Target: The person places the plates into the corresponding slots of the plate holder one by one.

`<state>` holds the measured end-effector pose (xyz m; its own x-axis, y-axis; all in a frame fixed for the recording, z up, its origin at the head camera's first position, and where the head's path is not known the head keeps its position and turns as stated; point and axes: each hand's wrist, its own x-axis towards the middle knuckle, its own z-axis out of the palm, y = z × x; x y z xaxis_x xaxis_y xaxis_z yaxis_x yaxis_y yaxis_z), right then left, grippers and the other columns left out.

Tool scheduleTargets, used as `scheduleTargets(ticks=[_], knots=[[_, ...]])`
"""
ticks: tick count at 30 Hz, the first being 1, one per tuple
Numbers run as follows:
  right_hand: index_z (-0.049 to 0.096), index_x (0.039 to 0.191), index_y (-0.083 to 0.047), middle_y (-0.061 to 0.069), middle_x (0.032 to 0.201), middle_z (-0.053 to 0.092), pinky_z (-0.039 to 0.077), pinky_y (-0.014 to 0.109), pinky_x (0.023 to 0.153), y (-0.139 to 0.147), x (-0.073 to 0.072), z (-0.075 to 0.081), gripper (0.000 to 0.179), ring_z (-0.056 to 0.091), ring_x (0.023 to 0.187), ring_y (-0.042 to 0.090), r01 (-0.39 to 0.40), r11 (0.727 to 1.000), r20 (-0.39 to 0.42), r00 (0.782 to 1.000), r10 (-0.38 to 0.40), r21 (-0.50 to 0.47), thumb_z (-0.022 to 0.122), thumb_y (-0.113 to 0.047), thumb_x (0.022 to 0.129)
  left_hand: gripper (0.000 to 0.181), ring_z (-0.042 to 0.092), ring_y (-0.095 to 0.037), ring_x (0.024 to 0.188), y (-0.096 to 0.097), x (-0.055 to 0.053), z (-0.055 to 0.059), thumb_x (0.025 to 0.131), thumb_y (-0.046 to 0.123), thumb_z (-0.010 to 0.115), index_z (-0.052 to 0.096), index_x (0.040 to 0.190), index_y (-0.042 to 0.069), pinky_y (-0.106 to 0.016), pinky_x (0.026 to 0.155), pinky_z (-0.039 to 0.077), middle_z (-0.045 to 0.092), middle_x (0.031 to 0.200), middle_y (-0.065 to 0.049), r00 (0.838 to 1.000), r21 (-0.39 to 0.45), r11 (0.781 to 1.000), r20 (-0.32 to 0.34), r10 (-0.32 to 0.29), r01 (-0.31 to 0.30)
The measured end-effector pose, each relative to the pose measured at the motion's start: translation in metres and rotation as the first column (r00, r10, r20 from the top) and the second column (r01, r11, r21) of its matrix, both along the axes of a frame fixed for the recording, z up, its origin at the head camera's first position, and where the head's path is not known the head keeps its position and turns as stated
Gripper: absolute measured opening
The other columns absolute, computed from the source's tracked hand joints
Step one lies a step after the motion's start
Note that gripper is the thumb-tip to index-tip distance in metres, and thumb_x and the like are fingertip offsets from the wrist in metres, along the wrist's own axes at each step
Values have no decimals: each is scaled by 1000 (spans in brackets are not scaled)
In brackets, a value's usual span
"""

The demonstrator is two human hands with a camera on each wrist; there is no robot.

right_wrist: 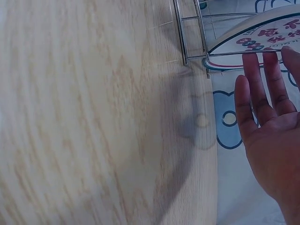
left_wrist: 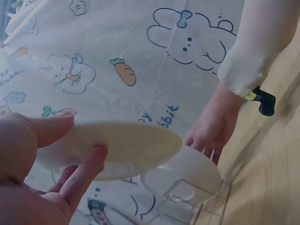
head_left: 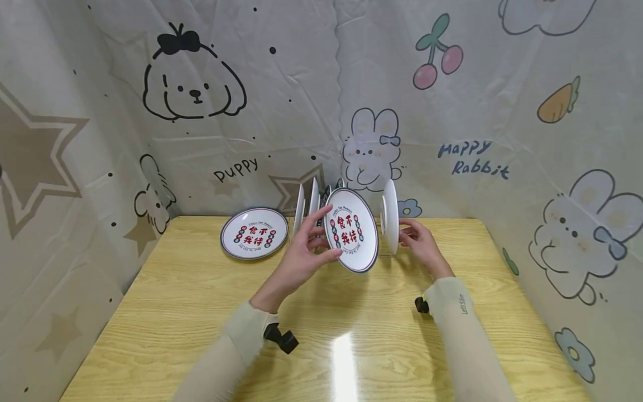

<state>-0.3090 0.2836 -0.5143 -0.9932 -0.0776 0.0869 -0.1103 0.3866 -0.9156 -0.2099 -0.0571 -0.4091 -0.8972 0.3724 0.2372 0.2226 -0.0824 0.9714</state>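
In the head view my left hand (head_left: 296, 259) pinches a round white plate (head_left: 354, 251) by its left edge. The plate is tilted up off the table, its face with red characters and dark rim towards me. The left wrist view shows thumb and fingers on opposite sides of this plate (left_wrist: 136, 145). My right hand (head_left: 424, 248) touches the outer side of another plate (head_left: 390, 218), upright at the right end of a wire rack (left_wrist: 225, 201). In the right wrist view the fingers of the right hand (right_wrist: 276, 126) are extended, fingertips at the rack wire and plate.
More plates (head_left: 300, 206) stand upright at the rack's left, partly hidden behind the held plate. Farther left, a matching plate (head_left: 254, 252) lies face up on the wooden table (head_left: 201, 312). A printed cloth (head_left: 281, 111) hangs behind and at the sides.
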Motion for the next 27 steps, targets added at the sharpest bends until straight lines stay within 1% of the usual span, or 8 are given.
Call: scheduleTargets(ticks=[3, 6, 8, 11, 14, 16, 23, 27], knots=[[51, 147, -1, 26, 116, 66, 59, 26, 87, 0, 0, 2, 40, 63, 90, 2, 2, 1000, -1, 1000, -2, 15, 53, -6, 107, 90, 66, -32, 113, 13, -7, 1, 89, -3, 77, 39, 156, 44, -39, 90, 63, 54, 133, -19, 999, -22, 1000, -28, 22, -22], [52, 146, -1, 27, 116, 66, 60, 38, 93, 0, 1, 3, 39, 63, 90, 4, 5, 1000, 1, 1000, -5, 17, 53, -5, 107, 91, 66, -30, 109, 23, -12, 1, 88, -1, 79, 39, 155, 45, -38, 88, 63, 54, 130, -19, 998, -39, 998, -48, 36, -38], [52, 146, -1, 25, 115, 66, 60, 42, 94, -1, 1, 2, 38, 64, 90, 5, 11, 1000, 5, 1000, -11, 18, 53, -5, 107, 91, 67, -29, 107, 29, -15, 1, 88, 0, 79, 39, 155, 46, -37, 86, 63, 55, 128, -19, 997, -52, 998, -63, 45, -48], [52, 145, -1, 23, 114, 67, 60, 37, 93, -2, 1, 2, 39, 64, 91, 5, 14, 1000, 12, 1000, -14, 11, 54, -6, 107, 91, 68, -25, 104, 37, -18, 1, 87, 0, 80, 39, 155, 45, -34, 83, 63, 58, 126, -18, 995, -77, 995, -76, 62, -68], [52, 146, -1, 23, 115, 68, 59, 29, 90, -2, 1, 1, 39, 64, 91, 5, 20, 1000, 18, 1000, -21, 15, 53, -7, 108, 91, 68, -26, 103, 43, -22, 1, 87, 2, 80, 38, 156, 44, -33, 80, 63, 59, 124, -17, 993, -100, 991, -86, 77, -85], [52, 146, -2, 23, 116, 67, 59, 27, 89, -2, 1, 1, 39, 64, 91, 5, 28, 1000, 23, 999, -28, 9, 54, -7, 108, 91, 68, -26, 103, 46, -23, 2, 88, 2, 80, 38, 156, 44, -33, 79, 63, 59, 124, -16, 991, -116, 988, -96, 88, -99], [52, 146, 0, 22, 112, 69, 60, 32, 90, -3, 2, 3, 40, 64, 88, 2, 19, 1000, 12, 1000, -19, -8, 54, -5, 107, 91, 68, -30, 102, 58, -30, 1, 87, -1, 80, 38, 158, 40, -33, 76, 64, 59, 123, -20, 983, -125, 981, -129, 129, -145], [50, 147, 2, 23, 113, 68, 60, 33, 89, -3, 2, 4, 42, 63, 88, 2, 3, 1000, 2, 1000, -3, -13, 54, -3, 106, 92, 69, -31, 101, 64, -34, 0, 86, -1, 80, 38, 158, 37, -30, 74, 64, 61, 123, -23, 972, -153, 969, -167, 166, -192]])
